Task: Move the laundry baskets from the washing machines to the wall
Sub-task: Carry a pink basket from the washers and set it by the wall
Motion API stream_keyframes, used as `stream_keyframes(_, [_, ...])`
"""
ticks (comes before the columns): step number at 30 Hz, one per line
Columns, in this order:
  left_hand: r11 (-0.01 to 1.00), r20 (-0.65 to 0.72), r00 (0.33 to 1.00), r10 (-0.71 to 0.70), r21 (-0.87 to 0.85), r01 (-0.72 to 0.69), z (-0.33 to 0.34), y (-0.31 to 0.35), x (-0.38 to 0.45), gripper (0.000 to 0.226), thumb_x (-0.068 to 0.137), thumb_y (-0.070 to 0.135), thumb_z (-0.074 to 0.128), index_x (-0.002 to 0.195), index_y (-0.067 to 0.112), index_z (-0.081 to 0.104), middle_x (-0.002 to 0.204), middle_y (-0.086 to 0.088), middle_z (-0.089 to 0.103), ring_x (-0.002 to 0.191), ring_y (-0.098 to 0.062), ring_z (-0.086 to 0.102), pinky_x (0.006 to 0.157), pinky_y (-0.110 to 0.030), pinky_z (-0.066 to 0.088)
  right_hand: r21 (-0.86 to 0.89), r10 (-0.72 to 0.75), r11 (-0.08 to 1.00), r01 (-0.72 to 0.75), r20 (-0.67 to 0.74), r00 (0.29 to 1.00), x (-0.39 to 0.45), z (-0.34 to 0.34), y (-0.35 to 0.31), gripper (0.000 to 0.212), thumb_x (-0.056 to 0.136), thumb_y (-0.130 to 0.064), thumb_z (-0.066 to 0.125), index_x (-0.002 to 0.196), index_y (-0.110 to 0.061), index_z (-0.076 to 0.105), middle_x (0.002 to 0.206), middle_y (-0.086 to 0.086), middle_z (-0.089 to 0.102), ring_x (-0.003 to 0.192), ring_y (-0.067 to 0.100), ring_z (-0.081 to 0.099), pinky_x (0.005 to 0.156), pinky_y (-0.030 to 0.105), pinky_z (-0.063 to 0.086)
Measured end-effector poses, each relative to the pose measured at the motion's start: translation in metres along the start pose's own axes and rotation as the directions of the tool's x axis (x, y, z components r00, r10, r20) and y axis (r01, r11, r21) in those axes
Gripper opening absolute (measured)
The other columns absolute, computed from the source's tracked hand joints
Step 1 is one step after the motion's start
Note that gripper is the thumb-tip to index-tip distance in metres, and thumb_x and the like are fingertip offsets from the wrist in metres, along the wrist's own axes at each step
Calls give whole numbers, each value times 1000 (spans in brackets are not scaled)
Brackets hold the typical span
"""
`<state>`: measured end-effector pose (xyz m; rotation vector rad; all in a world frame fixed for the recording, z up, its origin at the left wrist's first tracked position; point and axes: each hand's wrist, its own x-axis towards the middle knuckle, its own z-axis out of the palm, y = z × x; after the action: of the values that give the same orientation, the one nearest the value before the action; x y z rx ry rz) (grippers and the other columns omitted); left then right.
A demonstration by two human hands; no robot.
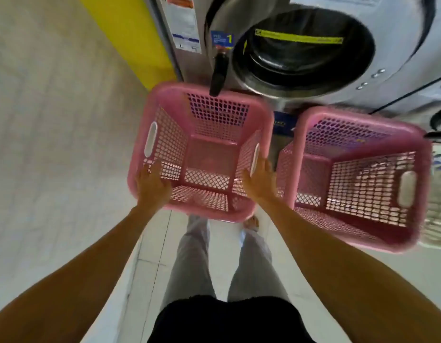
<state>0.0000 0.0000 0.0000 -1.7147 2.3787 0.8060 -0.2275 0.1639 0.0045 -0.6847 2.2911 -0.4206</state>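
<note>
Two empty pink lattice laundry baskets stand in front of a washing machine (301,53). The left basket (204,100) is between my arms. My left hand (152,186) lies over its near left rim, fingers curled onto the edge. My right hand (259,181) grips its near right rim beside the side handle slot. The right basket (422,184) sits apart, just right of my right forearm, untouched. The picture is blurred by motion.
The washing machine's round door is shut, with a black handle (218,75) hanging just above the left basket's far rim. A yellow panel (125,33) and a pale tiled wall (41,120) lie to the left. A pale basket (437,219) shows at the right edge. My legs stand on white floor tiles.
</note>
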Motion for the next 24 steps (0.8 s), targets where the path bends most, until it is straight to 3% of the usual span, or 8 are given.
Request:
stream_keyframes(3, [997,-86,995,41,68,-35,-2,-14,35,65,81,12,58,142,16,38,141,-19,46,132,-40,39,110,-54,36,-72,126,988,-139,-156,980,18,19,-4,85,97,-37,53,165,-18,6,151,21,38,133,39,41,113,49,29])
stream_keyframes(8, [992,-158,981,110,76,-99,-2,-37,98,72,84,14,57,148,22,27,134,-28,40,121,-46,43,98,-55,44,84,207,978,-190,-283,937,36,41,4,78,103,-22,47,165,-27,1,129,22,51,98,35,59,84,56,55])
stream_keyframes(12, [986,-111,987,113,135,-98,2,-49,122,60,94,17,46,150,22,24,109,-31,52,92,-47,55,73,-52,50,65,206,979,-195,-318,925,40,48,9,75,106,-14,39,165,-30,-3,125,21,52,75,27,58,62,42,56])
stream_keyframes(14, [987,-98,992,75,152,-60,0,-49,124,57,97,19,44,150,27,23,103,-29,52,83,-45,57,71,-50,50,14,185,982,-189,-292,938,41,46,10,80,105,-10,44,164,-29,-8,131,22,51,76,27,60,62,41,55])
stream_keyframes(17, [994,-27,999,25,104,-22,-11,-42,118,62,96,17,44,152,31,22,97,-28,56,80,-44,62,74,-50,55,54,174,985,-166,-240,955,35,41,11,87,102,-6,46,163,-33,-11,135,25,49,92,39,65,74,55,59])
stream_keyframes(18, [996,-4,1000,26,82,-25,-16,-39,114,63,96,16,44,153,31,22,93,-27,58,78,-43,63,73,-49,57,75,170,985,-156,-245,954,32,38,11,88,102,-6,46,162,-36,-9,133,25,50,92,41,65,71,55,58])
stream_keyframes(21, [997,31,999,-12,71,10,-34,-37,91,67,95,15,45,153,36,19,92,-28,62,78,-41,66,73,-46,58,91,123,990,-104,-231,965,20,27,12,90,100,-4,48,161,-41,-7,126,27,54,78,34,60,59,41,51])
stream_keyframes(24, [993,31,997,-74,93,71,-43,-42,45,69,94,18,44,152,41,16,85,-22,59,70,-35,62,71,-44,57,60,70,996,-62,-144,987,-2,18,20,92,100,-4,47,158,-47,-10,125,30,56,82,43,66,70,56,59])
